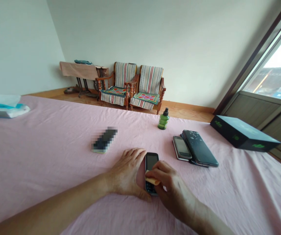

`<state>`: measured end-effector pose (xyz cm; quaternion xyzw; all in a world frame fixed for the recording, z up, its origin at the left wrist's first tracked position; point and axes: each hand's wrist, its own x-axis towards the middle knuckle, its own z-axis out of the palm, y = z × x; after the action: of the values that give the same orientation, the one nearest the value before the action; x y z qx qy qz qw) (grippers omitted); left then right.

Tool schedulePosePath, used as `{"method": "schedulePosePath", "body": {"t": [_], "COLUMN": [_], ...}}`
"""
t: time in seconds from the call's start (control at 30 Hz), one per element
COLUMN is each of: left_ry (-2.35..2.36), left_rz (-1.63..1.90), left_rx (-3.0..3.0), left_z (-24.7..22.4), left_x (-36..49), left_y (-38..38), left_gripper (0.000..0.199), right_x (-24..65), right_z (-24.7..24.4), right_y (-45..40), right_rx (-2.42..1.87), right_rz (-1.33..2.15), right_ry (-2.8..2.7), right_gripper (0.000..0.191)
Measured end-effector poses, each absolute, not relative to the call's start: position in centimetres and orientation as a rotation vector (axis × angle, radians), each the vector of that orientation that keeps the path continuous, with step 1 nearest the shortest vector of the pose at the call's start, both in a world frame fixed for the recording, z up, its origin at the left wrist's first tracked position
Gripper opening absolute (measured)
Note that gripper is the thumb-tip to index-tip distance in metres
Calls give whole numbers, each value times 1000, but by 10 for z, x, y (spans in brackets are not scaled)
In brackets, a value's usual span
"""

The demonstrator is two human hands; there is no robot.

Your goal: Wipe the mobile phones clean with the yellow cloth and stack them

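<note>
Head view: far left, a tissue pack (6, 112) is sitting on the pink sheet (57, 150), and a pixel-blurred phone (105, 139) is lying apart from the hands, probably leaving the middle free. Now the left hand (128, 171)! It is stretching wide open, fingertips at the top corner of the keypad phone (152, 158) and thumb by its bottom end, seemingly bracing it against sliding. That phone is lying face up between the hands. Over its middle, a folded yellow cloth (152, 180) is being pinched by the right hand (169, 182), thumb and fingers closing on it, knuckles curling, forearm angling in from below. Beyond, a green bottle (163, 121) is standing upright; farther right, a small phone (182, 147) and a large dark phone (200, 148) are lying together, perhaps grouped out of the way, before a black box (244, 133).
</note>
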<state>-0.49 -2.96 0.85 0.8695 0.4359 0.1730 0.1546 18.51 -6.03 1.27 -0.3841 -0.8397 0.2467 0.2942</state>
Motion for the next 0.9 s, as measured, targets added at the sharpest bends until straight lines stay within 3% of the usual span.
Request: {"method": "schedulePosePath", "body": {"t": [0.9], "left_ry": [1307], "left_rz": [458], "left_rx": [2481], "left_z": [8], "left_x": [-6], "left_y": [-31], "left_gripper": [107], "right_x": [197], "right_z": [27], "right_y": [-70], "right_rx": [-1066], "right_rz": [662], "right_ry": [-2284], "right_gripper": [29]}}
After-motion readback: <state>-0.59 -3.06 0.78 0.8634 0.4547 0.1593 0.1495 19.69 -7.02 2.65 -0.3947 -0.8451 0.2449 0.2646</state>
